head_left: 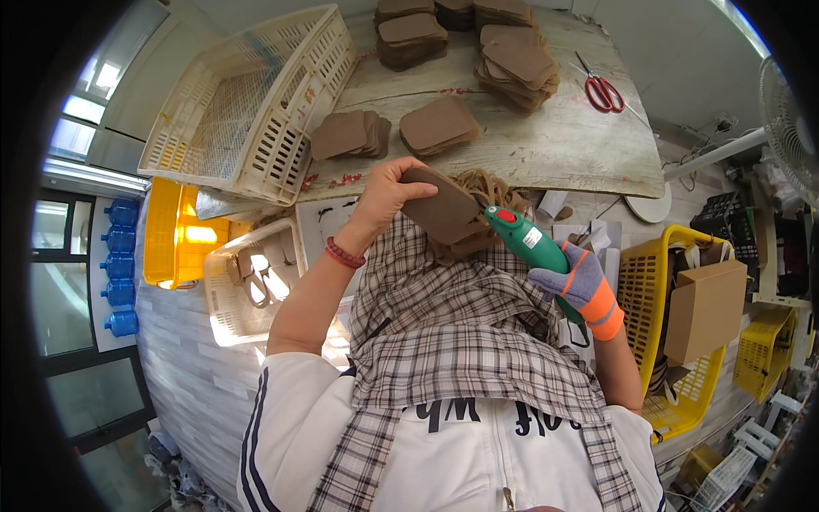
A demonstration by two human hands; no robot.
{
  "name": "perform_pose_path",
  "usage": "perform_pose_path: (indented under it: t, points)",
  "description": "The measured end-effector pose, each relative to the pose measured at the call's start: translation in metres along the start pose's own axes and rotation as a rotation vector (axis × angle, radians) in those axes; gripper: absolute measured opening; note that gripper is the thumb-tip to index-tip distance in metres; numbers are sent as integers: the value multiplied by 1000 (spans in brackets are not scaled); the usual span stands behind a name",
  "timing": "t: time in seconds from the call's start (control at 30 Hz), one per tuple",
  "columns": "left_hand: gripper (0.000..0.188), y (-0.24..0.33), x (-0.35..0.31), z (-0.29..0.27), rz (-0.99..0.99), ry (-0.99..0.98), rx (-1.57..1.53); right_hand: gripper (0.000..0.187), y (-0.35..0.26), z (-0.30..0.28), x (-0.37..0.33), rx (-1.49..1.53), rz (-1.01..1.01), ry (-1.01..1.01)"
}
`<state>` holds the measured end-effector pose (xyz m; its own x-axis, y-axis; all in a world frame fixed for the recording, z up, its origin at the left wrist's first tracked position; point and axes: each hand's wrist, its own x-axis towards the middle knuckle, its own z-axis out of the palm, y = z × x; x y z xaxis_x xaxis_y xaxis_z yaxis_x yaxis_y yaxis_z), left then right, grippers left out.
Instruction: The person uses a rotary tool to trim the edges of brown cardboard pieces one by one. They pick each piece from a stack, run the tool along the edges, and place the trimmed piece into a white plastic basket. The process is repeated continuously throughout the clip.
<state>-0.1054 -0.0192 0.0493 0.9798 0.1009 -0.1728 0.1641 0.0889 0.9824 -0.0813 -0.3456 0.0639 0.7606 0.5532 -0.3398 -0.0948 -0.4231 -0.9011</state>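
My left hand is bare and pinches a flat brown fabric piece with rounded corners by its upper left edge. The fingers under it are hidden. In a grey and orange glove, my right hand grips green electric scissors with a red button. Their tip meets the right edge of the brown piece. Around that edge hang curled brown strips. Both hands are over my lap, which a checked apron covers, just in front of the table's near edge.
Several stacks of brown pieces and red-handled scissors lie on the wooden table. A white crate stands at its left. Lower left is a cream basket; at right, a yellow basket holds a cardboard box.
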Motion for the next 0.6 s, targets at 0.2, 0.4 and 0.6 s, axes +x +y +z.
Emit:
perform_pose_path:
  t: [0.2, 0.4, 0.6]
  points:
    - [18, 0, 0, 2, -46, -70, 92, 48, -7, 4, -1, 66, 61, -37]
    - [28, 10, -4, 14, -11, -205, 229, 48, -3, 10, 3, 68, -5, -51]
    - [56, 13, -5, 20, -82, -347, 161, 47, -9, 16, 9, 44, -16, -51]
